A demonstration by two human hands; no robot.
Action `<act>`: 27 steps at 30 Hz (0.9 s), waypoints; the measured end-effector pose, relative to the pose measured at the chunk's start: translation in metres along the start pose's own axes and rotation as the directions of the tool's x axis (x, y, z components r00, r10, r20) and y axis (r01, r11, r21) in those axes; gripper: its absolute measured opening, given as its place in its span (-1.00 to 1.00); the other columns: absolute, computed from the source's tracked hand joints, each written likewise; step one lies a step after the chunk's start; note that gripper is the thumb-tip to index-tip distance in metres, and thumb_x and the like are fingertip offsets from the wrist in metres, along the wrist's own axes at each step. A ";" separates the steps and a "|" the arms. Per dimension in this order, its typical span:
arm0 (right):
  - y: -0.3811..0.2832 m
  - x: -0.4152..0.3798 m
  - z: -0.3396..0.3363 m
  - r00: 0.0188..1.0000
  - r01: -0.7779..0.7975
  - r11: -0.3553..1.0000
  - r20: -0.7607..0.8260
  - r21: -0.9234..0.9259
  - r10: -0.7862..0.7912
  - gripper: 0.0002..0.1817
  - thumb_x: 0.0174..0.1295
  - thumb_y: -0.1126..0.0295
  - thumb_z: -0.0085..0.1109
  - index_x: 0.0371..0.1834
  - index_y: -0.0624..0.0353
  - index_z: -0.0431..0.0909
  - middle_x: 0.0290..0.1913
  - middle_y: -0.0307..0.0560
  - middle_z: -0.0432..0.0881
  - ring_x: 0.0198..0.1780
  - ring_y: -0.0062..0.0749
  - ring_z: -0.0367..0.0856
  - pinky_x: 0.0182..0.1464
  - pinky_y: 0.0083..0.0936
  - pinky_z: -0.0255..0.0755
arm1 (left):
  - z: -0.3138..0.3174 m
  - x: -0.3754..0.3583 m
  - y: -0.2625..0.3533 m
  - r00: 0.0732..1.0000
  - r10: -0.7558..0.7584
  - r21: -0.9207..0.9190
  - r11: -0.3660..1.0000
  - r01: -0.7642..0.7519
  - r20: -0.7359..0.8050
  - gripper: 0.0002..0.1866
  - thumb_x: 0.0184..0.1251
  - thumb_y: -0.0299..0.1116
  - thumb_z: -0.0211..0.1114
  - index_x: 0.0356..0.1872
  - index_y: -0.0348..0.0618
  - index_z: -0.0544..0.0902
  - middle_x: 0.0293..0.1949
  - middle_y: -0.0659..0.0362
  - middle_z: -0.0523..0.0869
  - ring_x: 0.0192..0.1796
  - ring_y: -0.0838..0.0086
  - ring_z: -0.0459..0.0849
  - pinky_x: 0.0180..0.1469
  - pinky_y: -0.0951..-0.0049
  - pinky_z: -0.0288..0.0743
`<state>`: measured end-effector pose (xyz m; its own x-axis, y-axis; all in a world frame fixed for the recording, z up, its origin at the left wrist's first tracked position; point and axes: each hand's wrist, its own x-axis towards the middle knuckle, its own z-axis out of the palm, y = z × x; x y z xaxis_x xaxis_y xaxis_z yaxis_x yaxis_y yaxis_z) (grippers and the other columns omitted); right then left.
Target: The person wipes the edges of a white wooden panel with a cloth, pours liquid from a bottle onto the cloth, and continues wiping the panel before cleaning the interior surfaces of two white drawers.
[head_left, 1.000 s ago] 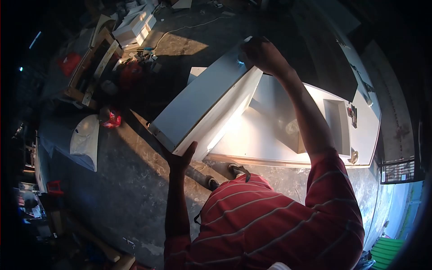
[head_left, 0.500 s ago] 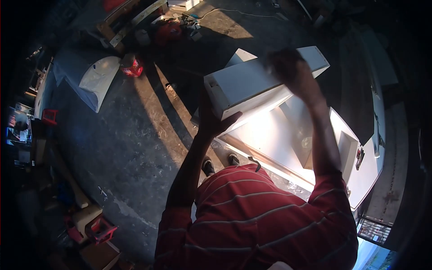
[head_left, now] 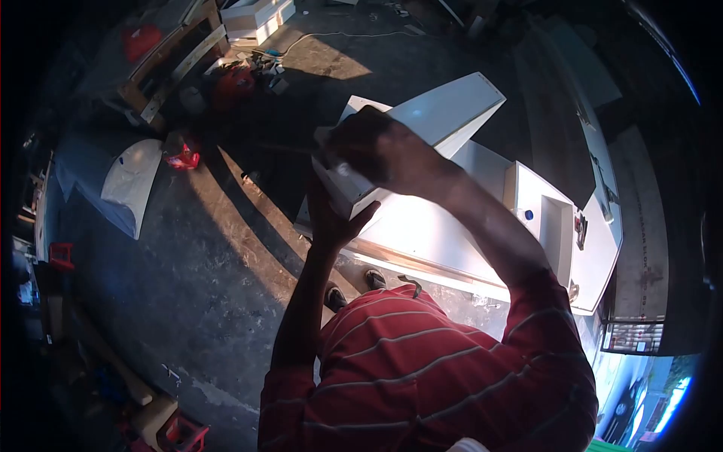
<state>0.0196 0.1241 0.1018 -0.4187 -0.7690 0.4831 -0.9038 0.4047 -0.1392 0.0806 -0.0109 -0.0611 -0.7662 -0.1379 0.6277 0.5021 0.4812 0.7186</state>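
Observation:
A long white box-shaped piece (head_left: 454, 111) is held up, tilted, in front of me. My left hand (head_left: 335, 218) is wrapped round its near left end, with the thumb along the lower edge. Over the top face at that same end is my right hand (head_left: 369, 151), its fingers closed and slightly blurred; what they hold, if anything, cannot be made out. Beneath the piece lies a larger white cabinet body (head_left: 429, 230) with raised sides. A small blue cap-like thing (head_left: 529, 215) shows on its right part.
Flat boards (head_left: 640, 226) stand along the right side. On the dark floor to the left are a curved white panel (head_left: 132, 181) and a red-and-white package (head_left: 182, 156). A wooden bench (head_left: 169, 68) is at the far left. Red stools (head_left: 181, 433) stand at lower left.
My right hand has moved left along the white piece, from its right part to the end by my left hand. The whole view has shifted a little.

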 end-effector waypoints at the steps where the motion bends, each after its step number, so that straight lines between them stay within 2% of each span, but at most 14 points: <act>1: -0.002 0.000 0.001 0.999 0.011 0.999 0.038 -0.031 -0.010 -0.67 0.14 0.34 0.11 0.00 0.10 0.55 -0.16 0.07 0.61 -0.04 -0.07 0.57 0.05 -0.24 0.46 | -0.001 0.000 0.003 1.000 -0.020 0.009 1.000 0.019 0.011 0.20 -0.21 0.00 0.56 0.37 -0.35 -0.04 0.26 -0.20 0.20 0.30 -0.01 0.26 0.26 0.05 0.23; 4: 0.026 -0.013 0.005 0.993 -0.096 0.988 0.063 -0.123 0.104 -0.70 0.12 0.35 0.11 -0.06 0.10 0.58 -0.21 0.08 0.62 -0.09 -0.08 0.58 0.07 -0.27 0.45 | 0.001 -0.002 -0.008 0.980 -0.170 -0.120 0.976 0.182 0.104 0.24 -0.23 -0.05 0.58 0.38 -0.35 -0.08 0.28 -0.19 0.17 0.32 0.05 0.24 0.28 0.09 0.22; 5: 0.025 -0.015 -0.012 0.995 -0.074 0.996 -0.067 -0.048 0.070 -0.80 0.12 0.45 0.16 -0.16 0.14 0.58 -0.18 -0.04 0.60 -0.09 -0.15 0.54 0.01 -0.34 0.46 | 0.002 -0.005 -0.011 0.983 -0.173 -0.058 0.982 0.177 0.068 0.24 -0.23 -0.05 0.58 0.38 -0.34 -0.09 0.28 -0.18 0.17 0.32 0.06 0.23 0.28 0.10 0.22; 8: 0.044 -0.026 -0.036 0.970 -0.239 0.970 -0.063 -0.053 0.235 -0.81 0.11 0.45 0.18 -0.18 0.16 0.59 -0.21 -0.03 0.61 -0.11 -0.17 0.56 0.03 -0.38 0.42 | 0.002 -0.007 -0.010 0.964 -0.233 -0.180 0.950 0.253 0.124 0.25 -0.24 -0.06 0.59 0.38 -0.33 -0.09 0.30 -0.18 0.15 0.34 0.06 0.21 0.29 0.09 0.22; 9: 0.038 -0.030 -0.035 0.970 -0.237 0.970 -0.061 -0.056 0.233 -0.81 0.11 0.45 0.18 -0.18 0.16 0.59 -0.21 -0.03 0.61 -0.11 -0.17 0.56 0.03 -0.38 0.42 | 0.002 -0.009 -0.008 0.970 -0.216 -0.180 0.955 0.234 0.111 0.23 -0.25 -0.06 0.59 0.38 -0.34 -0.07 0.29 -0.18 0.16 0.33 0.05 0.23 0.28 0.09 0.23; 11: 0.005 -0.033 -0.030 0.998 0.030 0.994 -0.045 -0.110 -0.035 -0.79 0.10 0.45 0.19 -0.17 0.19 0.59 -0.17 -0.02 0.61 -0.08 -0.21 0.57 0.08 -0.34 0.39 | 0.001 -0.009 -0.005 0.976 -0.193 -0.178 0.962 0.208 0.099 0.22 -0.25 -0.07 0.59 0.37 -0.34 -0.04 0.29 -0.18 0.18 0.32 0.05 0.25 0.28 0.10 0.24; 13: -0.031 -0.035 -0.030 0.999 0.037 0.994 -0.016 -0.104 -0.039 -0.77 0.08 0.47 0.20 -0.16 0.20 0.59 -0.12 -0.03 0.60 -0.03 -0.21 0.55 0.12 -0.32 0.38 | -0.002 -0.009 0.002 0.989 -0.139 -0.062 0.988 0.142 0.044 0.17 -0.23 -0.09 0.59 0.36 -0.34 0.02 0.26 -0.17 0.23 0.28 0.06 0.30 0.25 0.11 0.27; 14: -0.025 -0.038 -0.024 0.998 0.014 1.000 -0.064 0.023 -0.012 -0.74 0.07 0.47 0.22 -0.13 0.19 0.60 -0.10 -0.05 0.60 0.01 -0.20 0.53 0.16 -0.31 0.37 | -0.006 -0.008 0.004 0.987 -0.140 -0.032 0.989 0.143 0.081 0.13 -0.22 -0.11 0.58 0.34 -0.35 0.05 0.24 -0.16 0.26 0.26 0.07 0.33 0.22 0.14 0.30; 15: -0.016 -0.039 -0.032 0.998 -0.009 0.996 -0.063 0.086 0.015 -0.75 0.04 0.48 0.23 -0.16 0.16 0.60 -0.10 -0.06 0.60 0.01 -0.20 0.52 0.13 -0.31 0.37 | -0.006 -0.009 -0.001 0.997 -0.070 -0.049 0.996 0.071 0.039 0.14 -0.23 -0.13 0.59 0.35 -0.35 0.04 0.22 -0.15 0.28 0.25 0.08 0.34 0.21 0.13 0.32; 17: 0.028 -0.051 -0.039 0.995 -0.036 0.999 -0.088 -0.008 0.035 -0.77 0.02 0.48 0.24 -0.20 0.14 0.59 -0.09 -0.07 0.60 -0.01 -0.19 0.52 0.10 -0.31 0.39 | -0.004 -0.014 -0.002 0.971 -0.233 -0.193 0.951 0.240 0.060 0.16 -0.25 -0.14 0.59 0.34 -0.36 0.03 0.18 -0.14 0.31 0.22 0.08 0.36 0.19 0.11 0.33; 19: 0.080 -0.072 -0.059 0.986 -0.164 0.977 -0.065 -0.137 0.156 -0.79 0.03 0.50 0.17 -0.22 0.15 0.58 -0.10 -0.06 0.59 -0.03 -0.14 0.50 0.05 -0.33 0.39 | -0.004 -0.016 -0.011 0.978 -0.207 -0.185 0.960 0.209 0.029 0.15 -0.26 -0.15 0.59 0.34 -0.33 0.03 0.15 -0.11 0.33 0.19 0.10 0.37 0.18 0.10 0.34; 22: 0.161 -0.108 -0.090 0.947 -0.303 0.923 -0.180 -0.236 0.265 -0.81 0.04 0.50 0.12 -0.24 0.21 0.60 -0.30 -0.02 0.62 -0.20 -0.12 0.56 -0.01 -0.30 0.41 | -0.006 -0.024 -0.024 0.965 -0.252 -0.119 0.958 0.260 0.072 0.12 -0.24 -0.16 0.58 0.34 -0.31 0.04 0.16 -0.08 0.32 0.20 0.12 0.36 0.18 0.10 0.34; 24: 0.197 -0.122 -0.095 0.949 -0.303 0.892 -0.196 -0.334 0.249 -0.87 0.05 0.51 0.11 -0.33 0.19 0.60 -0.35 -0.02 0.61 -0.25 -0.11 0.55 -0.07 -0.28 0.42 | -0.009 -0.029 -0.026 0.949 -0.279 -0.057 0.955 0.290 0.150 0.11 -0.26 -0.18 0.59 0.33 -0.30 0.06 0.17 -0.06 0.32 0.21 0.13 0.35 0.19 0.08 0.33; 27: 0.162 -0.103 -0.092 0.958 -0.281 0.918 -0.130 -0.281 0.254 -0.90 0.06 0.48 0.13 -0.36 0.16 0.60 -0.34 -0.05 0.59 -0.22 -0.17 0.53 -0.04 -0.33 0.41 | -0.009 -0.039 -0.038 0.944 -0.302 -0.111 0.942 0.316 0.131 0.10 -0.27 -0.21 0.60 0.31 -0.30 0.08 0.16 -0.06 0.34 0.19 0.17 0.38 0.15 0.13 0.40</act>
<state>-0.0755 0.3150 0.1093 -0.6193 -0.5698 0.5402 -0.6866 0.7267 -0.0205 0.0953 -0.0320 -0.1101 -0.9275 -0.1625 0.3368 0.2751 0.3136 0.9088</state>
